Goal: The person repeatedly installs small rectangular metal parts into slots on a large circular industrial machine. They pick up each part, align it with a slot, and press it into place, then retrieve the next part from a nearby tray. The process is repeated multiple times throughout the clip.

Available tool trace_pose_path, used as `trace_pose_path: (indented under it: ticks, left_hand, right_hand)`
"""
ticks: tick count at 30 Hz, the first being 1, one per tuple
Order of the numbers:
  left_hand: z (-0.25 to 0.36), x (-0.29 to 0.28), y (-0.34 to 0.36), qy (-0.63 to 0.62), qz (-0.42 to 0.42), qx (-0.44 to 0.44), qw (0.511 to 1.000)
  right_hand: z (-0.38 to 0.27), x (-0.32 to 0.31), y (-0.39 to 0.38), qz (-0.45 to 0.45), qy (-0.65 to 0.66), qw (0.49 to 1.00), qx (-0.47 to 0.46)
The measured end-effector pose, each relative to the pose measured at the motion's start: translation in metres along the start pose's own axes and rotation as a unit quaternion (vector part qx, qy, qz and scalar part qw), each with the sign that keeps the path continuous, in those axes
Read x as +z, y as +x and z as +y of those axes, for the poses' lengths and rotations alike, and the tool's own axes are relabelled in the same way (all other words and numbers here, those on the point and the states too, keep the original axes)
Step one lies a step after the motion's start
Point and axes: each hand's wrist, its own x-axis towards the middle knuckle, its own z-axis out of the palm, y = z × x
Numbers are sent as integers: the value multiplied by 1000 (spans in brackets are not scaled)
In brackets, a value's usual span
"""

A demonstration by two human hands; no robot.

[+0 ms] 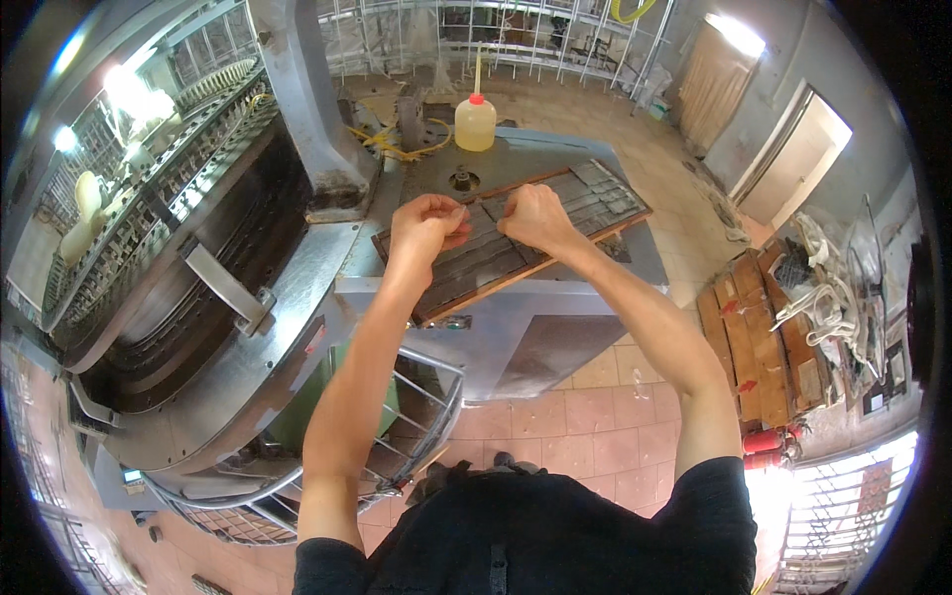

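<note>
Checking nearest first: the wood-edged tray (496, 286) lies slantwise on the grey cabinet (476, 347), near-left corner apparently jutting past the front edge, so a downward press or forearm bump there could tip it and spill the dark strips (451, 273). My left hand (424, 233) is over its left part, thumb and fingertips nearly together; can't tell if they pinch anything. My right hand (538, 216) is curled over the middle, fingertips hidden, so no telling what it grips. A loose pinch could drop something small among the strips. The grey stacked pieces (603, 188) at the right end look loose; a jolt could slide them. Beyond, the red-capped bottle (475, 127) could topple from a careless reach; the yellow cord (397, 151) might snag.
</note>
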Motion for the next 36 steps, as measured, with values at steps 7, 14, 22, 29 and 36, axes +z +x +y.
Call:
trace_pose_path:
  ticks: [7, 14, 22, 29, 36]
  left_hand:
    - [-25, 34, 64, -55, 94, -70, 992]
    - [-39, 55, 71, -99, 59, -44, 992]
    - [11, 34, 40, -227, 25, 44, 973]
    - [27, 34, -22, -224, 50, 77, 970]
    - [-35, 26, -182, -246, 158, 57, 955]
  right_hand:
    - [-4, -6, -18, 71, 57, 995, -40]
    - [-4, -6, -29, 94, 12, 991, -98]
    - [-13, -43, -69, 3, 356, 934, 11]
    - [-51, -35, -115, -33, 510, 859, 26]
    - [-94, 12, -202, -119, 476, 871, 7]
